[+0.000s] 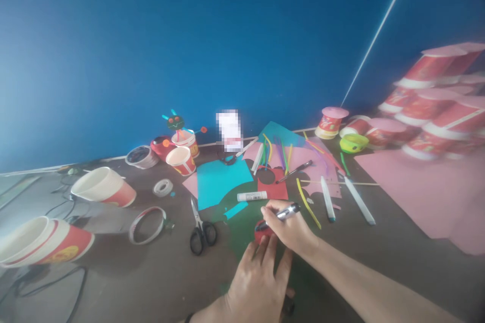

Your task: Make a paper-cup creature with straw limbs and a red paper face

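Well forward of the back edge of the dark brown table (151,277), the right hand (291,229) grips a silver-and-black marker (286,211) over a rounded red paper piece (259,235) on dark green paper (238,224); the left hand (257,277), unclenched, touches that piece.

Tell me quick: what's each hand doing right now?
Left hand: open, laid flat with its fingertips at the small red piece.
Right hand: closed, holding a marker.
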Demonstrator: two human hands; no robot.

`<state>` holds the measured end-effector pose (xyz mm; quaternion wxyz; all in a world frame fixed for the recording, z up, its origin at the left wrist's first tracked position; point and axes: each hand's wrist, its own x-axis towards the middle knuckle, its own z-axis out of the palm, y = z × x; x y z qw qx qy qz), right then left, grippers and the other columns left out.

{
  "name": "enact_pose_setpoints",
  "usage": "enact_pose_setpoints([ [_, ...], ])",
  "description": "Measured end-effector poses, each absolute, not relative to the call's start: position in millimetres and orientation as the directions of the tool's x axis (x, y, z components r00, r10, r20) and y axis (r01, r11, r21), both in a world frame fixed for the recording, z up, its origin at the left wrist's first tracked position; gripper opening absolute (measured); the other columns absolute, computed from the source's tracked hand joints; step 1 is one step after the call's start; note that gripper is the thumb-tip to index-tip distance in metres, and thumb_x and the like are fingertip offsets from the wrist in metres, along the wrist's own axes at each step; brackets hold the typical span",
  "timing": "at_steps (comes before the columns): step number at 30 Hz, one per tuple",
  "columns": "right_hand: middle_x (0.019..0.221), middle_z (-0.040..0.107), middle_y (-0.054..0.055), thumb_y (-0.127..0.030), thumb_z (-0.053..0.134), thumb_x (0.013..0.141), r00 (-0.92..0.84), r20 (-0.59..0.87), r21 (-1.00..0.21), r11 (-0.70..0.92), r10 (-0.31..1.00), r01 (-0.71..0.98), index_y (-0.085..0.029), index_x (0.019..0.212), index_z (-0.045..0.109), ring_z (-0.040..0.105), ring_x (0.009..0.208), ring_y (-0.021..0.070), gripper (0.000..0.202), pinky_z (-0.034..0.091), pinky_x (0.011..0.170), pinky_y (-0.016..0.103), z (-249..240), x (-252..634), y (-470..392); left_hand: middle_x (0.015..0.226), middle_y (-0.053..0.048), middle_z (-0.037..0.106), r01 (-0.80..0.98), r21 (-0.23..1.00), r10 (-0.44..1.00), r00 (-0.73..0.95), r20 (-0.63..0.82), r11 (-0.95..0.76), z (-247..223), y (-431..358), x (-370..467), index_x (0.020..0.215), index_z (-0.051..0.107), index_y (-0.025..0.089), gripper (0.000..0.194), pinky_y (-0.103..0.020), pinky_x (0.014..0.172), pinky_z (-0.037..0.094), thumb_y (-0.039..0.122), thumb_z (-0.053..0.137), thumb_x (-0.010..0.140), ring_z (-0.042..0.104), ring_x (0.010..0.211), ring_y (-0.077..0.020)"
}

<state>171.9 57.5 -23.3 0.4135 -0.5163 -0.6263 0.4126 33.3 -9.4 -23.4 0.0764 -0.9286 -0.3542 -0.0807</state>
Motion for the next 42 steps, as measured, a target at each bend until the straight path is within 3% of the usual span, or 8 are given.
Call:
enact_pose_setpoints([
  [19, 0.048, 0.042, -0.005, -0.035, 0.044, 0.086, -0.124, 0.073, -0.958, 0.104, 0.99, 0.268, -0.018, 0.058, 0.046, 0.038, 0.046, 0.0093, 0.033, 0.029, 0.044, 0.021, -21.4, 170.1, 56.1, 0.119, -0.017, 0.059, 0.659, -0.078, 0.642, 0.748, 0.166, -0.748, -17.9, -8.3, 33.7, 0.125, 0.047, 0.019, 0.056, -0.039, 0.084, 0.046, 0.05, 0.054, 0.078, 0.057, 0.107, -0.0279],
  [27, 0.05, 0.038, -0.005, -0.034, 0.043, 0.086, -0.061, 0.107, -0.945, 0.121, 0.992, 0.305, -0.018, 0.059, 0.044, 0.035, 0.048, 0.0095, 0.032, 0.029, 0.046, 0.021, -21.4, 175.7, 59.6, 0.125, -0.017, 0.054, 0.657, -0.083, 0.64, 0.75, 0.164, -0.749, -21.5, -8.8, 32.3, 0.129, 0.043, 0.02, 0.055, -0.038, 0.086, 0.045, 0.051, 0.045, 0.084, 0.054, 0.111, -0.0276],
  [42, 0.049, 0.033, -0.006, -0.035, 0.043, 0.086, -0.078, 0.095, -0.948, 0.114, 0.992, 0.296, -0.019, 0.058, 0.043, 0.031, 0.047, 0.0092, 0.032, 0.026, 0.044, 0.022, -24.6, 177.3, 60.7, 0.123, -0.017, 0.056, 0.661, -0.061, 0.645, 0.746, 0.165, -0.748, -19.3, -6.8, 32.8, 0.127, 0.045, 0.02, 0.055, -0.038, 0.085, 0.046, 0.05, 0.05, 0.081, 0.055, 0.11, -0.0276],
])
